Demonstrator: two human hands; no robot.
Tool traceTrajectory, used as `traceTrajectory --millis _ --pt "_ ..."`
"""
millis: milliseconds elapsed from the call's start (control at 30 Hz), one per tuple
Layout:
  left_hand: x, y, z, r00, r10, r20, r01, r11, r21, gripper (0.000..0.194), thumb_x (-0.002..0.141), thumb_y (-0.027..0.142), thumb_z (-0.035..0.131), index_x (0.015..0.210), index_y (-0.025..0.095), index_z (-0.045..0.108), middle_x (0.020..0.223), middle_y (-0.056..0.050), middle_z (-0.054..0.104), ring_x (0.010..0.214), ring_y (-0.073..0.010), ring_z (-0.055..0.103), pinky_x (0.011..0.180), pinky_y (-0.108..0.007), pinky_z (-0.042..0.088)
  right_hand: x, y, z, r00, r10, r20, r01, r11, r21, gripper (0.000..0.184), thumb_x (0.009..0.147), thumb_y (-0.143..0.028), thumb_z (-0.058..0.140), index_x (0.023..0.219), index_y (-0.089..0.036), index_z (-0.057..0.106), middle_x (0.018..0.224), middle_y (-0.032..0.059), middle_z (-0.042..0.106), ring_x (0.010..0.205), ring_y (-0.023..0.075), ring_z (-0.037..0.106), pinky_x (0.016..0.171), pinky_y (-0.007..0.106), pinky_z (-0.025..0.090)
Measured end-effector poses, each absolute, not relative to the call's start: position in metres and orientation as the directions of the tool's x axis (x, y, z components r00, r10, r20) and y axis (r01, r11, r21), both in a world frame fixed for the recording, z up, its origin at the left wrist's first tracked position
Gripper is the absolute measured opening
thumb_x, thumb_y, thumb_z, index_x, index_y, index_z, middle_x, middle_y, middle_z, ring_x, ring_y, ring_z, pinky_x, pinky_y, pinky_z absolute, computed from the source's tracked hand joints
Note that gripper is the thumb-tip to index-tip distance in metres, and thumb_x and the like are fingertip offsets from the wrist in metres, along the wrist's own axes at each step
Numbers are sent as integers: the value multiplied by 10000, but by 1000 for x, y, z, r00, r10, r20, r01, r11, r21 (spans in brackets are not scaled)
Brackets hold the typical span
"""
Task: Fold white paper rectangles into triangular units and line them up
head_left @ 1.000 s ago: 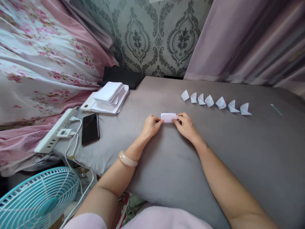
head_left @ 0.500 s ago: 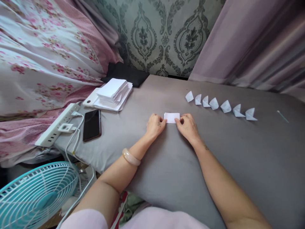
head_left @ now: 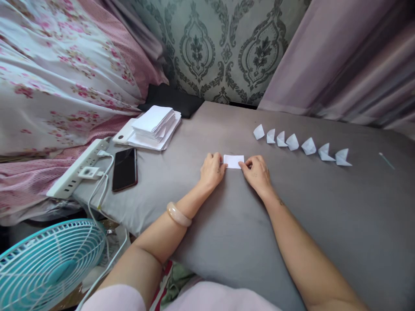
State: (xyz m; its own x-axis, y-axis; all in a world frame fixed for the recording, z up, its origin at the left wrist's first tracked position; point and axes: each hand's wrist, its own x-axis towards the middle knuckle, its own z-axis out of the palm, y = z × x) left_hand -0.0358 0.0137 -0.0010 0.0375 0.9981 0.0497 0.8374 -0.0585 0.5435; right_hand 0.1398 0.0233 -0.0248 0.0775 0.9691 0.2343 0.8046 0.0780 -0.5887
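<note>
A small folded sheet of white paper [head_left: 234, 162] lies between my hands on the grey cloth surface. My left hand [head_left: 212, 169] pinches its left edge, thumb at the lower corner and fingers curled behind. On the other side, my right hand [head_left: 256, 172] grips the right edge between thumb and bent index finger. Farther right stands a slanting row of several folded paper boats [head_left: 292, 142]. A stack of white paper [head_left: 153, 121] sits at the back left, on a white board.
Left of my arms lie a dark phone [head_left: 125, 169] and a white power strip [head_left: 76, 168] with cables. A turquoise fan [head_left: 61, 270] stands below the left edge. A thin cotton swab [head_left: 387, 160] lies at the far right. Behind is a patterned wall [head_left: 223, 52].
The folded paper sits slightly lower, and the fingers of both hands have shifted a little along its edges. The view has moved very slightly.
</note>
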Motion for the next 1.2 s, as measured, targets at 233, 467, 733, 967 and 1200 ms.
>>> traceTrajectory --millis 233,467,733,967,1200 --pt "-33 17 -3 538 820 195 796 -570 205 284 939 109 362 1047 135 623 1184 -116 615 1190 -233 504 1043 -367 410 139 23 -26 1 933 360 780 224 -584 151 851 -273 547 953 -180 607 976 107 595 857 229 577 828 399 483" --pt "-29 6 -1 542 836 82 815 -547 192 367 934 108 343 1248 70 530 1371 -180 525 1330 -229 457 1098 -327 384 119 -1 -15 -378 862 338 736 502 -455 416 929 -149 321 1266 -193 560 1231 123 592 1126 252 523 984 424 447" --pt "-23 -2 -7 457 888 49 873 -458 167 486 891 78 350 1358 -32 425 1452 -263 413 1391 -274 377 1137 -380 338 113 -13 -15 -381 877 293 815 468 -342 438 944 -227 317 1322 -140 521 1314 157 548 1181 278 501 1027 450 429" --pt "-22 -4 1 377 925 36 917 -379 125 415 914 127 370 1293 34 508 1402 -207 496 1282 -267 488 1008 -359 444 114 -14 -25 -346 886 309 867 428 -255 454 956 -263 325 1317 -86 537 1384 197 507 1293 313 434 1039 467 419" --pt "-31 13 0 345 922 177 919 -370 137 358 979 320 309 1115 164 601 1147 -136 605 1020 -274 542 833 -397 452 114 -14 -28 -334 889 312 877 415 -243 456 958 -295 355 1340 -121 534 1403 185 504 1305 310 440 1036 470 421"
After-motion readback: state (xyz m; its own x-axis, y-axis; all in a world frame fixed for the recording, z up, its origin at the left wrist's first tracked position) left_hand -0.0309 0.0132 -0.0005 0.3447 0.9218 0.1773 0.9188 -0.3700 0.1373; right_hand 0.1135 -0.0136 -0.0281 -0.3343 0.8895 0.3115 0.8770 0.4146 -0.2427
